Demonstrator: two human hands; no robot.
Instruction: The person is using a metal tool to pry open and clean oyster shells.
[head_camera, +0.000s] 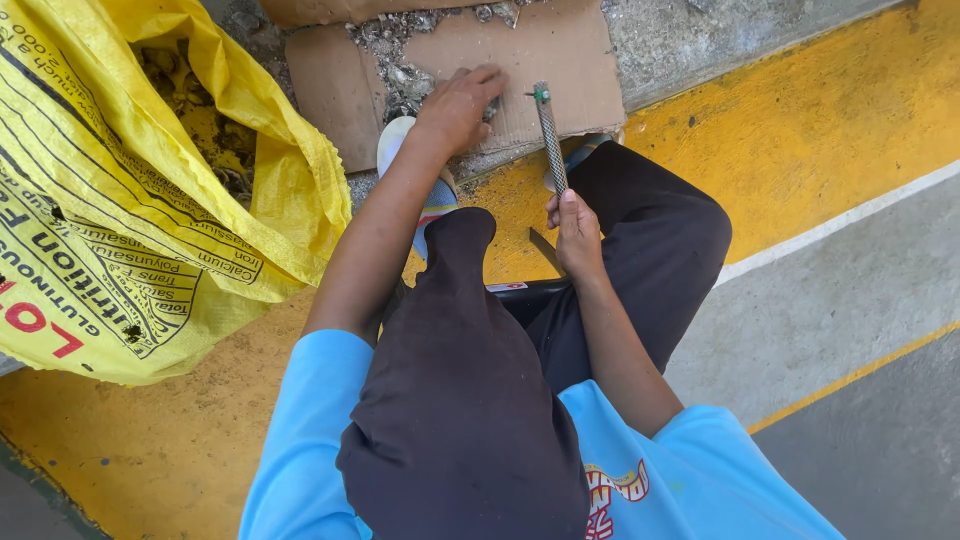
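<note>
I see the yellow sack (150, 200) gaping beside my left arm. On the cardboard (560, 60), my left hand (462, 105) pinches 1 small grey lump (491, 108), probably hard and crumbly. My right hand (577, 235) grips the stiff metal rod (550, 140) by its lower end.

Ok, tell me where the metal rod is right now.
In the head view the metal rod stands upright just right of centre, gripped low by the right hand, its top over the cardboard, beside the left hand.
</note>
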